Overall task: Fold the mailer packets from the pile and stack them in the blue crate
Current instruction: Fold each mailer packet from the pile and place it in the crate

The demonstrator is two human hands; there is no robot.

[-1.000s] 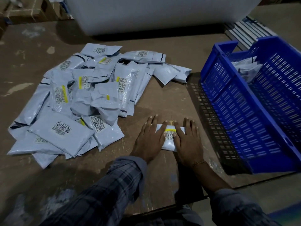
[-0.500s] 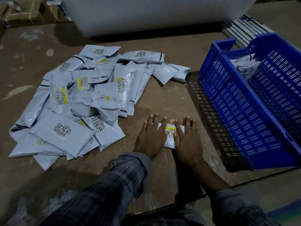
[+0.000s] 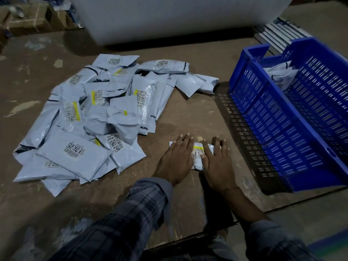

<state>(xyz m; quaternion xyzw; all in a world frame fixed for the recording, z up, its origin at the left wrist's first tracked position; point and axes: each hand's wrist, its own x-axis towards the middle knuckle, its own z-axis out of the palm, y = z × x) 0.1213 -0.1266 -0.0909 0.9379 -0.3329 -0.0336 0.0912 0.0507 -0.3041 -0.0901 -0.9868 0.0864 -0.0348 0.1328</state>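
We are mid-fold: our left hand [image 3: 176, 160] and right hand [image 3: 216, 162] press flat, fingers straight, on one mailer packet [image 3: 197, 155] lying on the tabletop [image 3: 188, 117] — its long axis runs left to right. Next we judge it needs gripping and lifting right into the blue crate [image 3: 293, 129]; the pile [image 3: 98, 117] waits farther left.

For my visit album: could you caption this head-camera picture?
Both hands, left hand and right hand, press one mailer packet flat between the pile and blue crate.
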